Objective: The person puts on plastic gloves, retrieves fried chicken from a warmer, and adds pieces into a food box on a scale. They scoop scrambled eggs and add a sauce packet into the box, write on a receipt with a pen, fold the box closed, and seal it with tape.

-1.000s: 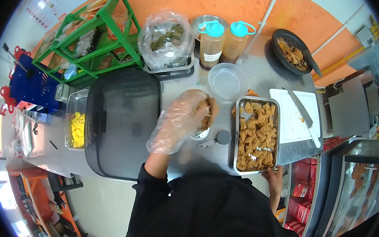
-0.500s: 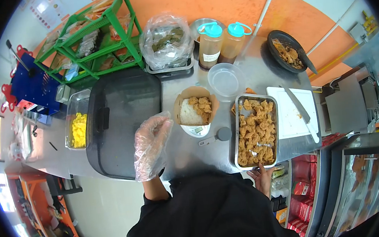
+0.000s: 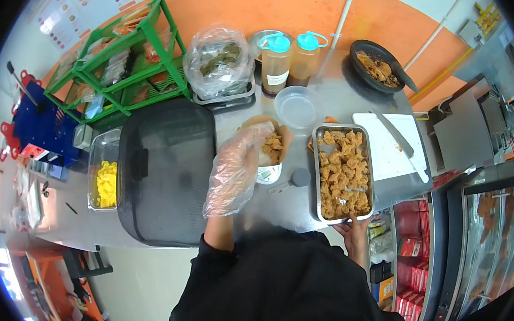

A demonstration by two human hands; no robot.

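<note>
My left hand point(image 3: 237, 171), in a clear plastic glove, reaches over a brown paper box point(image 3: 287, 140). Its fingers are bent together at the box's top, touching or just above the food; what they hold, if anything, is hidden. Inside the box are white rice point(image 3: 265, 159), mostly covered by the hand, and fried chicken pieces point(image 3: 274, 150). Under the box stands a small white scale point(image 3: 269, 174). Bare, my right hand point(image 3: 353, 237) grips the front rim of a metal tray point(image 3: 317, 186) heaped with fried chicken pieces point(image 3: 343, 172).
A knife point(image 3: 395, 134) lies on a white cutting board point(image 3: 384, 159) at right. Behind are a plastic bowl point(image 3: 296, 107), two sauce bottles point(image 3: 276, 68) and a stone mortar point(image 3: 376, 69). Leftward sit a black lidded container point(image 3: 174, 185), a yellow-food tub point(image 3: 107, 183) and a green rack point(image 3: 122, 62).
My gloved left hand has moved right and away from me, from beside the box to over it. My right hand stays at the tray's rim. The view has shifted slightly.
</note>
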